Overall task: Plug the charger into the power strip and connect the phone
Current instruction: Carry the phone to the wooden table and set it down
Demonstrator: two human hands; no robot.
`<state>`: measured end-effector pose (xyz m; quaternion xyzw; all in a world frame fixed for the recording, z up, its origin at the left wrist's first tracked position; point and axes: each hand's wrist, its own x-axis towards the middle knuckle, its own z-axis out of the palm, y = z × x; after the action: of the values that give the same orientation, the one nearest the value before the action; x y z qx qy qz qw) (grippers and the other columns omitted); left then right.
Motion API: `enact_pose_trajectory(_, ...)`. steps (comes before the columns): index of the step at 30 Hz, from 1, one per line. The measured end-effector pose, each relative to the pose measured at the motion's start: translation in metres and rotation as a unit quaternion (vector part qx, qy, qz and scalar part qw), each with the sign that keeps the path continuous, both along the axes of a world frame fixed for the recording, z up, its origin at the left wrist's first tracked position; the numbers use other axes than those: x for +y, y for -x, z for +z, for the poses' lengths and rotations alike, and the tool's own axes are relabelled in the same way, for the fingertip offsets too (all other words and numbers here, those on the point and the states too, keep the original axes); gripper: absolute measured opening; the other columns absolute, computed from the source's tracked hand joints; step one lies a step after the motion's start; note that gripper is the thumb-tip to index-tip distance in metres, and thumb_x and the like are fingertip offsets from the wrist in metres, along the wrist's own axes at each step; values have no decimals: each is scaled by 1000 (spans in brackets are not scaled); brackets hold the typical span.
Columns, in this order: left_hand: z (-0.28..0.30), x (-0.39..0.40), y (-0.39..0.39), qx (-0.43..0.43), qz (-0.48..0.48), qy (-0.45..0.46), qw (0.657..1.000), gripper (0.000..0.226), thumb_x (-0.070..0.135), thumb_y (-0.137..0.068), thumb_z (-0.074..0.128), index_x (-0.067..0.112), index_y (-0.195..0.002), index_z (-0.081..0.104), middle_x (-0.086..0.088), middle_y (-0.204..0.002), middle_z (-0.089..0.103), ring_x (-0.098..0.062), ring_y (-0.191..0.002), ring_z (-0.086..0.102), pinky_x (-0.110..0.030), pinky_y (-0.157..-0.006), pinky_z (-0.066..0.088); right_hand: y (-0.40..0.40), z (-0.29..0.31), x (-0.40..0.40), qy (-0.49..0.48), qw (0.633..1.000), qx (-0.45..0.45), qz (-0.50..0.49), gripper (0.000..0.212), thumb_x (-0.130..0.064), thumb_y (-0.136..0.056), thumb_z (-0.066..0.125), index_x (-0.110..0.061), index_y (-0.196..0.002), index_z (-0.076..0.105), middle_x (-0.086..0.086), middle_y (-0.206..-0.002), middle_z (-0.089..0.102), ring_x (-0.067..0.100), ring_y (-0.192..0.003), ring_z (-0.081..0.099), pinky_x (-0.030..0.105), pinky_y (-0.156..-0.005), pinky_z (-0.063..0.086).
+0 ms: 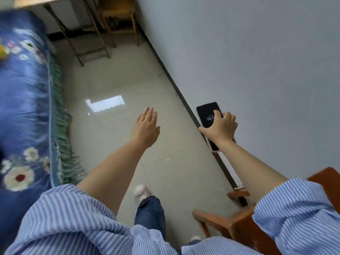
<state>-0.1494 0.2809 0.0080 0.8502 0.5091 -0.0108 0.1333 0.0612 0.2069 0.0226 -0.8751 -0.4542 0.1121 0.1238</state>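
The right hand (219, 127) is clamping its grip on the black slab phone with lit screen (208, 113), at three o'clock near the wall. The left hand (145, 127) is hanging open, holding nothing. She's seemingly walking to find charger and strip, neither visible.

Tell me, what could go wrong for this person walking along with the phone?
The right hand grips the phone from above, mid-stride, over a hard floor; a slip could drop it. The wooden chair stands close by the right arm and could be bumped. Neither charger nor power strip is in view, and the left hand is empty.
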Motion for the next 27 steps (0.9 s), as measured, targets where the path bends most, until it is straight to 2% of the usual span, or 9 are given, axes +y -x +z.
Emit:
enact_pose_trajectory(6, 43, 171, 124, 21, 77, -70, 994, 57, 23, -95, 37, 2, -142, 13, -13, -156, 8, -25, -144, 0, -37, -118, 6, 103, 31, 197, -40, 994, -29, 93, 65, -38, -66, 70, -6, -117, 44, 23, -116, 47, 36, -108, 39, 42, -88, 37)
enact_pose_trajectory(10, 65, 258, 178, 27, 120, -96, 988, 56, 23, -95, 38, 3, -142, 13, -11, -156, 10, -23, -144, 2, -37, -118, 7, 156, 50, 301, -60, 986, -47, 146, 62, -37, -65, 70, -6, -112, 45, 22, -114, 48, 36, -107, 40, 41, -87, 37)
enact_pose_trajectory(20, 65, 484, 235, 60, 174, -94, 978, 58, 22, -93, 39, 5, -143, 14, -10, -156, 11, -22, -144, 2, -37, -118, 9, 223, 56, 563, -125, 964, -47, 229, 60, -37, -63, 71, -5, -108, 49, 21, -111, 51, 35, -106, 42, 39, -88, 36)
enact_pose_trajectory(27, 90, 679, 280, 72, 264, -98, 957, 57, 25, -95, 38, 5, -143, 15, -10, -156, 13, -22, -144, 5, -36, -118, 11, 244, 82, 784, -107, 955, -52, 271, 61, -41, -63, 71, -7, -109, 50, 20, -112, 52, 37, -107, 42, 41, -90, 38)
